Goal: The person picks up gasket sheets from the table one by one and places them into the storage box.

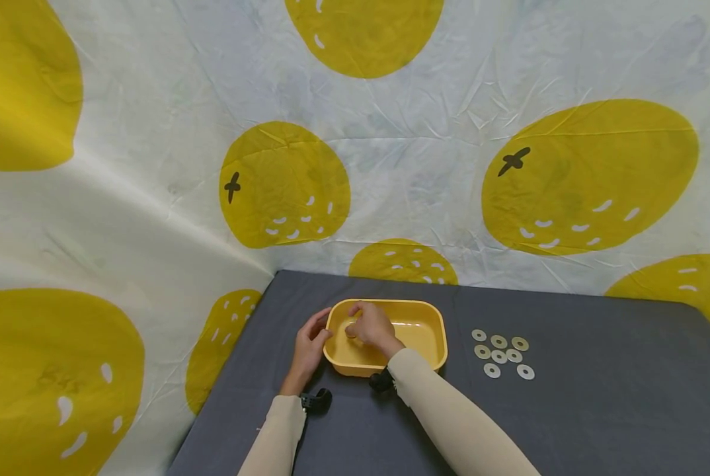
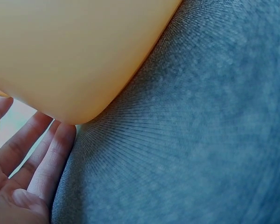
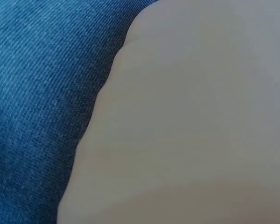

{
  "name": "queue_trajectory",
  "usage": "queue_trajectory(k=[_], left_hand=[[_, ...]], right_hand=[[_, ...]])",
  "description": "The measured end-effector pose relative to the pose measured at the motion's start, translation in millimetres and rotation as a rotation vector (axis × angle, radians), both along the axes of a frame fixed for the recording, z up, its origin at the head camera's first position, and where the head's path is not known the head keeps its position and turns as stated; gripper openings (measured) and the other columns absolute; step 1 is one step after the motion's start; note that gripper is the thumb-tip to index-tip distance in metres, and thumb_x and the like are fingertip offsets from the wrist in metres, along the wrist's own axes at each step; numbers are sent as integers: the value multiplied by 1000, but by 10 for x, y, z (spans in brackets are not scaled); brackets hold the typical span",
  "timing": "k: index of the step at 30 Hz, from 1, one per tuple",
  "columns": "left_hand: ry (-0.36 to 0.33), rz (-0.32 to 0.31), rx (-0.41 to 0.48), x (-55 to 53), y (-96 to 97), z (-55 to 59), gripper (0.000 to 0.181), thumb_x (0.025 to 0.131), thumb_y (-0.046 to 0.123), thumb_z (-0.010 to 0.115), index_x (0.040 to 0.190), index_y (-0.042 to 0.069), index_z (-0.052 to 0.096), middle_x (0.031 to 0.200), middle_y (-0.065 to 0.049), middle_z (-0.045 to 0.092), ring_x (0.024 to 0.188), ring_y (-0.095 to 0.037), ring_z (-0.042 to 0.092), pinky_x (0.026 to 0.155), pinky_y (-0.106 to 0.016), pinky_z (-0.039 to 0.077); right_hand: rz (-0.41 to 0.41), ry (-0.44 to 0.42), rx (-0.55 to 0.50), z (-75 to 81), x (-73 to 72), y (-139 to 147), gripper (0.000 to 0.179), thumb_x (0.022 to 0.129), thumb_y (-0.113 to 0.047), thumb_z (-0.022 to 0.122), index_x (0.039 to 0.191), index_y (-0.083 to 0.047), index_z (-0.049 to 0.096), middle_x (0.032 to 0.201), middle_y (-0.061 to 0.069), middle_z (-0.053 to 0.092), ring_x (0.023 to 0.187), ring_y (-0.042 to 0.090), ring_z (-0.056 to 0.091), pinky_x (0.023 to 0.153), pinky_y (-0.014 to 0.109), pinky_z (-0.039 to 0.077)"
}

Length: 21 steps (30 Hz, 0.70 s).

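Observation:
A yellow rectangular tray (image 1: 417, 360) with rounded corners stands on the dark cloth in the head view. My left hand (image 1: 309, 344) is at its left end, fingertips at the outer wall and rim. In the left wrist view, those fingers (image 2: 49, 163) lie nearly straight against the yellow wall (image 2: 74, 60). Bent at the fingers, my right hand (image 1: 374, 327) reaches over the near rim into the tray's left part. A small rounded shape shows by its fingertips; I cannot tell whether it is a held thing. The right wrist view shows only a pale surface and blue cloth.
Right of the tray lie several flat metal washers (image 1: 498, 356) in a loose group on the dark tablecloth (image 1: 605, 396). A white curtain (image 1: 414, 192) with yellow fruit prints hangs behind the table and along its left side.

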State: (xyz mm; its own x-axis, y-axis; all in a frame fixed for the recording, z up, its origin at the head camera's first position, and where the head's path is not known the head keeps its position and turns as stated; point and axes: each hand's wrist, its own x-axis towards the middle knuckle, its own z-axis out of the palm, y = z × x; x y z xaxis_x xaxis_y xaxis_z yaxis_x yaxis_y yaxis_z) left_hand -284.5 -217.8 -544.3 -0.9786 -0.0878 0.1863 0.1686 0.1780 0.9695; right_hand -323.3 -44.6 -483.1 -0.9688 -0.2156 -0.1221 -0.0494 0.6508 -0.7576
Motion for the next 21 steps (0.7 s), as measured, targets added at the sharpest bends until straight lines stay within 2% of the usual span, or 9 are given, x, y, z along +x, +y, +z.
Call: queue_trajectory(k=[6, 13, 18, 21], left_hand=[[7, 6, -20, -8, 1, -1, 49, 97, 4, 57, 144, 16, 59, 127, -18, 68, 115, -31, 65, 86, -21, 52], [4, 20, -17, 2, -11, 6, 48, 97, 2, 57, 142, 19, 61, 127, -17, 69, 116, -33, 65, 86, -20, 52], [-12, 18, -13, 21, -4, 6, 48, 97, 3, 58, 142, 18, 61, 127, -18, 68, 116, -34, 65, 86, -21, 52], [-20, 14, -5, 6, 4, -4, 48, 98, 4, 57, 143, 18, 60, 129, -18, 68, 118, -35, 64, 86, -21, 52]], right_hand=[[-21, 0, -29, 50, 5, 32, 27, 88, -19, 79, 113, -14, 70, 80, 5, 66, 67, 20, 57, 63, 31, 44], [-21, -13, -80, 166, 52, 132, 24, 93, -22, 73, 115, -14, 70, 94, 6, 68, 74, 20, 60, 65, 32, 47], [37, 3, -223, 275, 123, 350, 27, 95, -19, 70, 118, -7, 70, 80, 9, 61, 60, 18, 49, 56, 30, 40], [115, 43, -295, 371, 178, 550, 25, 96, -18, 69, 118, -6, 68, 79, 10, 61, 60, 19, 48, 57, 30, 40]])
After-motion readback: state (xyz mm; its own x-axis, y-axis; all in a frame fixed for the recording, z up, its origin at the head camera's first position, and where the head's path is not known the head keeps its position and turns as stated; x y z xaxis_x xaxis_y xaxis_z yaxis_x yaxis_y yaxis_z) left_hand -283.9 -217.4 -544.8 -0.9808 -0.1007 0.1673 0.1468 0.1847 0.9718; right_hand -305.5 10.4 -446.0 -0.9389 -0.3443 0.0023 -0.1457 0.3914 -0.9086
